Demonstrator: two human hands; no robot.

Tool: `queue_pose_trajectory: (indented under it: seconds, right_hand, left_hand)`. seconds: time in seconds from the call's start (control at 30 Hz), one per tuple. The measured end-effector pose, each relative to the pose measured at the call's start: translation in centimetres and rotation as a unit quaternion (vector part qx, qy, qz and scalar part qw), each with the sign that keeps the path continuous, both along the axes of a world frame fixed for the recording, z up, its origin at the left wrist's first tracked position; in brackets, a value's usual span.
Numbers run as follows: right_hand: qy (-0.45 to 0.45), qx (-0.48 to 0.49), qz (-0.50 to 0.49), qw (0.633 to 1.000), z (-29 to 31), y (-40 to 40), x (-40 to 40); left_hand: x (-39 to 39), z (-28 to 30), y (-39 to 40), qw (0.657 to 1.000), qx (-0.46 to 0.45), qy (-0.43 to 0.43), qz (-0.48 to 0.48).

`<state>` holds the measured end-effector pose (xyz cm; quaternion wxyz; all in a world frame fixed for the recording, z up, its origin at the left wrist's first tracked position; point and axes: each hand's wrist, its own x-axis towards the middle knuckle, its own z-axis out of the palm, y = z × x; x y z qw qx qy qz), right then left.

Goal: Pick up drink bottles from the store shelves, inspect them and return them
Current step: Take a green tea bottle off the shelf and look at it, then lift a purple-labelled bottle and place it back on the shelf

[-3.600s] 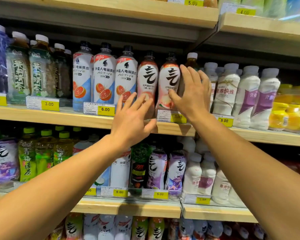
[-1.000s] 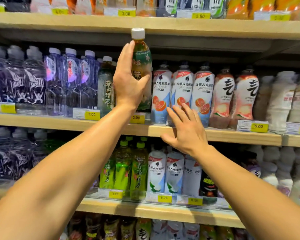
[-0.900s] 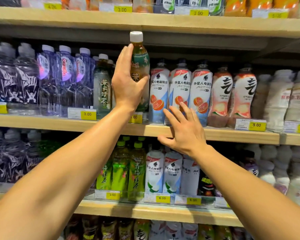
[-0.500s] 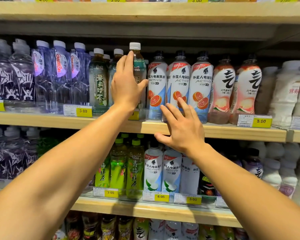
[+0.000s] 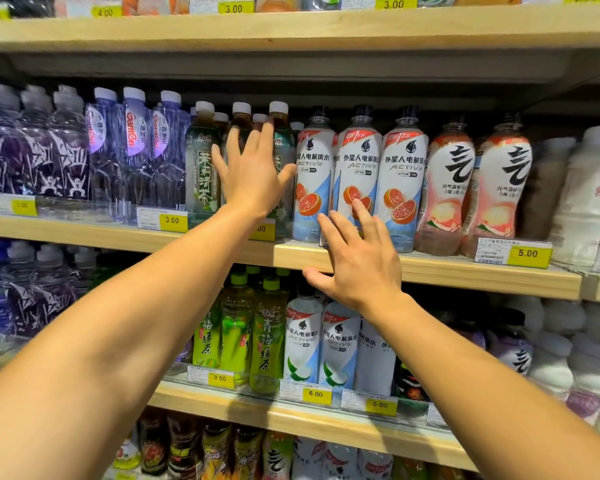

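Wooden store shelves [image 5: 465, 271] stocked with drink bottles.

On the middle shelf, tea bottles [image 5: 201, 161] stand behind and just left of the left hand [image 5: 253, 178], with clear water bottles [image 5: 132, 147] further left. White grapefruit-label bottles [image 5: 400, 181] stand above the right hand [image 5: 357, 265], pink-label bottles [image 5: 447, 188] to its right. Below that hand, on the next shelf, stand green tea bottles [image 5: 236, 337] and white bottles [image 5: 303, 341]. Yellow price tags [image 5: 529, 253] line the shelf edges.

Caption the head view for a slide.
Left hand open before shelved tea bottles; right hand open by grapefruit drinks.
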<state>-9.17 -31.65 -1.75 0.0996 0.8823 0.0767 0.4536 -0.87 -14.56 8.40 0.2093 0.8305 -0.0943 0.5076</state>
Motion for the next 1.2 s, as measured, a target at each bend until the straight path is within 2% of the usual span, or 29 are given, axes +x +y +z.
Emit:
queue_pose_trajectory:
  seconds: [0.23,0.53,0.77,1.2]
  right_hand:
    - [0.046,0.006,0.011,0.999,0.5,0.0,-0.8]
    - [0.068,0.053,0.046,0.995,0.3,0.6,-2.6]
    - [0.022,0.099,0.156,0.983,-4.5,3.8,-4.1]
    - [0.149,0.151,0.133,0.968,-12.4,13.7,-2.3]
  left_hand:
    - [-1.1,-1.2,1.5,0.997,0.052,0.049,-0.02]
    - [-6.2,-8.5,5.3,0.991,0.085,0.063,-0.078]
    - [-9.5,-15.6,9.4,0.989,0.1,0.079,-0.079]
    - [-7.8,-25.3,19.9,0.977,0.107,0.172,-0.072]
